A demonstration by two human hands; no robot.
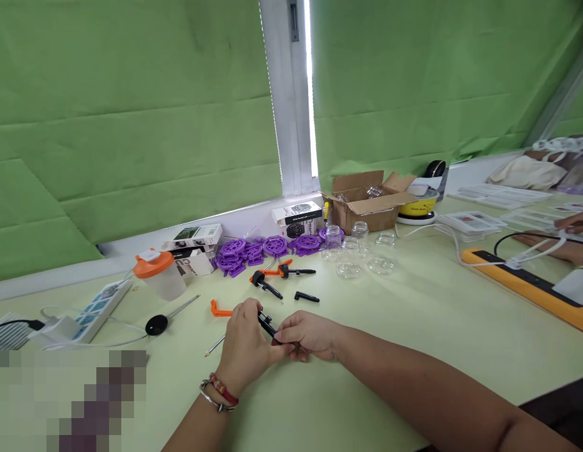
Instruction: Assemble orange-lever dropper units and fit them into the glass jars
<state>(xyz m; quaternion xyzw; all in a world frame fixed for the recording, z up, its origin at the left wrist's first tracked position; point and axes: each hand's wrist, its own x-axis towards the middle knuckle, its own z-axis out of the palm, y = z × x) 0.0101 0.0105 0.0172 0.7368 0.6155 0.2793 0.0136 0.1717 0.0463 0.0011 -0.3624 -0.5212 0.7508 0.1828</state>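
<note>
Both of my hands meet around a slim black handle-like part (267, 325) with a bit of metal showing near its upper end. My left hand (246, 339), with bracelets at the wrist, is closed on the upper end. The fingers of my right hand (306, 336) pinch the lower end. Just beyond lies a small black handle piece (307, 297). Behind it are a black piece with a handle (267, 284) and an orange-and-black assembly (286, 270). An orange bracket (220, 309) and a thin metal rod (214, 345) lie beside my left hand, partly hidden by it.
Purple wheel-like parts (244, 251) lie along the back, near printed boxes (298, 216) and clear jars (350, 251). An open carton (366, 204) stands behind. At left are an orange-lidded cup (159, 276) and power strip (100, 307); at right, an orange-edged strip (521, 285) and another person's hand (576, 221).
</note>
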